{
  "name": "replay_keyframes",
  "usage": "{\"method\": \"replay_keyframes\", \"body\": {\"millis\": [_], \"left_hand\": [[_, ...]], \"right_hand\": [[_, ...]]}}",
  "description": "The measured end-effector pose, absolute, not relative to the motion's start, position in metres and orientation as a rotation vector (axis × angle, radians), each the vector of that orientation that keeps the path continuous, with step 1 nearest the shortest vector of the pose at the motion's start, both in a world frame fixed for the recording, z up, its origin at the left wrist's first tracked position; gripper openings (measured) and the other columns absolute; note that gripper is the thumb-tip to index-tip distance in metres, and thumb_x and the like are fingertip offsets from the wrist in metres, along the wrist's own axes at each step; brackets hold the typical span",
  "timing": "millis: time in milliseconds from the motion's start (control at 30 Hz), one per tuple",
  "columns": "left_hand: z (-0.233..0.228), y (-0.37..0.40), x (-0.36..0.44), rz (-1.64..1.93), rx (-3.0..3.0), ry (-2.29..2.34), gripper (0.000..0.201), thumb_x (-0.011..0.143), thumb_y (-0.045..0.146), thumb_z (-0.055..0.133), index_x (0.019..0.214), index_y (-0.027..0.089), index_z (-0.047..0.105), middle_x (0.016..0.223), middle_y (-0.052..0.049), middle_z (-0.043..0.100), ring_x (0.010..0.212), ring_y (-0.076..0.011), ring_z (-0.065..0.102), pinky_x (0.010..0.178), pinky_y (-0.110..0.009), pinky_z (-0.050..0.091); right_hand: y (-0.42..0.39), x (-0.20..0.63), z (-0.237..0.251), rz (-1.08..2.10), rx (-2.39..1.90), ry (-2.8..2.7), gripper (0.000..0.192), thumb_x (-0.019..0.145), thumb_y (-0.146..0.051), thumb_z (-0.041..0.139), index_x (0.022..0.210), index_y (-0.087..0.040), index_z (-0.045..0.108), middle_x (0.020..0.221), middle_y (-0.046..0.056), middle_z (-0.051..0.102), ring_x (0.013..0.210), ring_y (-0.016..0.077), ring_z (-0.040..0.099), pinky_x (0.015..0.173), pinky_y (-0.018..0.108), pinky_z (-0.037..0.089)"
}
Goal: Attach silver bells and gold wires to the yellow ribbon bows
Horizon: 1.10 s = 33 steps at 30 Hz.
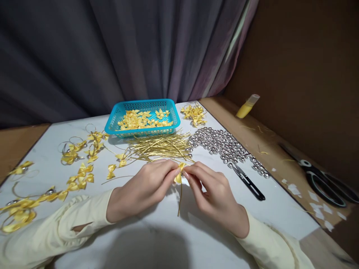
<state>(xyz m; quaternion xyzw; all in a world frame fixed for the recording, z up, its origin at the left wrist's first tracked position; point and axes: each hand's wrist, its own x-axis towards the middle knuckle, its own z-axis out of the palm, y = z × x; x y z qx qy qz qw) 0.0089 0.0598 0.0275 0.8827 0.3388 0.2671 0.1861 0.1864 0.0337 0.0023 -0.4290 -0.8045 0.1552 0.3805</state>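
Between my two hands is a yellow ribbon bow [178,177], with a thin gold tie [180,200] hanging down below it. My left hand [147,183] pinches the bow from the left. From the other side, the fingertips of my right hand [215,194] close on the bow's right edge; a small bit beside them is too hidden to make out. Just beyond my hands lies a heap of gold wire ties [159,145]. Silver bells or beads [218,144] are spread to the right of it. Two loose yellow bows [111,171] rest left of my left hand.
A blue basket [112,127] of yellow bows stands at the back. Bows with ties lie in piles at left [73,151] and back right [195,114]. Black thread snips [249,183], large scissors [322,179], a yellow-filled tube [247,106] and paper scraps [318,209] lie to the right.
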Motion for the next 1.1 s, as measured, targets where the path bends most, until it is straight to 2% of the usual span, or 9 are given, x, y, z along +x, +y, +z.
{"method": "replay_keyframes", "body": {"millis": [500, 767, 1100], "left_hand": [[0.028, 0.061, 0.010, 0.713, 2.469, 0.972, 0.014, 0.091, 0.015, 0.041, 0.088, 0.014, 0.055, 0.076, -0.001, 0.061, 0.065, -0.0100, 0.056, 0.061, -0.021, 0.042], [0.025, 0.061, 0.008, 0.728, 2.503, 0.964, 0.016, 0.092, 0.016, 0.040, 0.084, 0.014, 0.054, 0.072, -0.001, 0.059, 0.063, -0.0104, 0.055, 0.059, -0.021, 0.041], [0.017, 0.061, 0.010, 0.716, 2.564, 0.947, 0.019, 0.092, 0.016, 0.037, 0.080, 0.015, 0.052, 0.071, -0.001, 0.057, 0.064, -0.0125, 0.053, 0.061, -0.023, 0.041]], "right_hand": [[0.042, 0.190, 0.013, 0.801, -1.102, -1.922, 0.014, 0.087, -0.015, 0.046, 0.079, -0.016, 0.058, 0.069, 0.002, 0.056, 0.063, 0.0116, 0.051, 0.053, 0.021, 0.039], [0.042, 0.189, 0.010, 0.745, -1.106, -1.960, 0.012, 0.086, -0.014, 0.048, 0.082, -0.016, 0.059, 0.067, 0.001, 0.055, 0.061, 0.0119, 0.050, 0.056, 0.023, 0.039], [0.041, 0.187, 0.004, 0.686, -1.172, -1.974, 0.011, 0.084, -0.014, 0.050, 0.076, -0.016, 0.058, 0.065, 0.001, 0.054, 0.058, 0.0113, 0.049, 0.054, 0.023, 0.037]]}}
